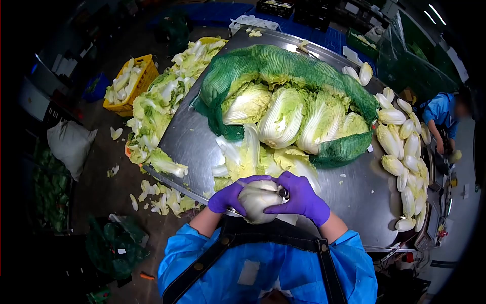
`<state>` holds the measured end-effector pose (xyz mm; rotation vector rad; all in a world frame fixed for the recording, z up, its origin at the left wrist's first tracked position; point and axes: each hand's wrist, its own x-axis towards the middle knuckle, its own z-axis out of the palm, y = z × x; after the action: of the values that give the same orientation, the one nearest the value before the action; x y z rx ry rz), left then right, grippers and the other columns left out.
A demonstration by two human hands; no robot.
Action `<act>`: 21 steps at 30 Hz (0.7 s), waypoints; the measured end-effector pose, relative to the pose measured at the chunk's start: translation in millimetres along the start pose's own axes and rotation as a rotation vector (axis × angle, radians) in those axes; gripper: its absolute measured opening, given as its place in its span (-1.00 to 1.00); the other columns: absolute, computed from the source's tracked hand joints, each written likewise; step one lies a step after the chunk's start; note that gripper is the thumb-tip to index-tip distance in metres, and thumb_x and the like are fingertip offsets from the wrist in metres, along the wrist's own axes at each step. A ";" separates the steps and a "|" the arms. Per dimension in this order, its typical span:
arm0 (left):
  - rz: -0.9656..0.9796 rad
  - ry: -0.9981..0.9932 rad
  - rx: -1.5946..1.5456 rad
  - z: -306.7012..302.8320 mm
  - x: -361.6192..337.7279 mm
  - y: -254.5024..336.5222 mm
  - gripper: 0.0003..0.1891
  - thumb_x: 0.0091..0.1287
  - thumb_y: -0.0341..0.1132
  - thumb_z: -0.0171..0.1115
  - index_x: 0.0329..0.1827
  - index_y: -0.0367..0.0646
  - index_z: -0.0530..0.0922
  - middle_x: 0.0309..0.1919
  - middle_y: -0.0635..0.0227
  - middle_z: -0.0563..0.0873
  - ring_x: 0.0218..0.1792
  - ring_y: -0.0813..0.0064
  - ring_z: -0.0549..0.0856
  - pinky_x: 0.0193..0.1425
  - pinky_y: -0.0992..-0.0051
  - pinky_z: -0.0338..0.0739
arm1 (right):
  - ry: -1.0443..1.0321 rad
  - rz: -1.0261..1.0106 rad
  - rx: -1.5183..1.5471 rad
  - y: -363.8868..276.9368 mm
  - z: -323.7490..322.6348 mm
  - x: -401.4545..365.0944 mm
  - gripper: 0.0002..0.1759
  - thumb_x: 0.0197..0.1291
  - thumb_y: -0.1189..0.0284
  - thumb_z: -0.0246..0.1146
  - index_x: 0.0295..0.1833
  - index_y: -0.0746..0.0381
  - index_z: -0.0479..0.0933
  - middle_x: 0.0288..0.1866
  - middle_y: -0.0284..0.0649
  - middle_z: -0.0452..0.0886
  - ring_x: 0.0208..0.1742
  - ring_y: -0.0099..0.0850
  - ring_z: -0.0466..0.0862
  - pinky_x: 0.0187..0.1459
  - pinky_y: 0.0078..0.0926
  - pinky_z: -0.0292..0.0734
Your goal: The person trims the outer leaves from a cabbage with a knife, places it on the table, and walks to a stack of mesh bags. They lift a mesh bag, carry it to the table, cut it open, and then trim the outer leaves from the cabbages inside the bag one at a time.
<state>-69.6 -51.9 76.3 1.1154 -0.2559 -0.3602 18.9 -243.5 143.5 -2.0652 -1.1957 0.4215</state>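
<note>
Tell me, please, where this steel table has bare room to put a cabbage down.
The table is bare right of the right hand, between the net sack and the trimmed cabbages; also left of the sack. The middle is crowded.

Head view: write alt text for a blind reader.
The left hand and right hand, in purple gloves, grip a napa cabbage at the edge of a steel table. Behind it, a green net sack spills more; trimmed cabbages line the right edge.
</note>
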 end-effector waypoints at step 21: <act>0.041 0.127 -0.006 -16.3 -6.9 -25.0 0.17 -0.50 -0.05 0.59 0.29 -0.25 0.17 0.20 0.17 0.39 0.22 0.32 0.38 0.31 0.32 0.22 | 0.066 0.126 0.101 1.4 17.8 -8.7 -0.33 -0.42 0.10 0.54 -0.19 0.26 0.49 -0.46 -0.22 0.52 -0.50 -0.45 0.52 -0.39 -0.52 0.47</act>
<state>-73.5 -45.4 46.6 1.1213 -0.1646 -0.2525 4.8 -244.1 129.4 -2.0579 -0.9887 0.4595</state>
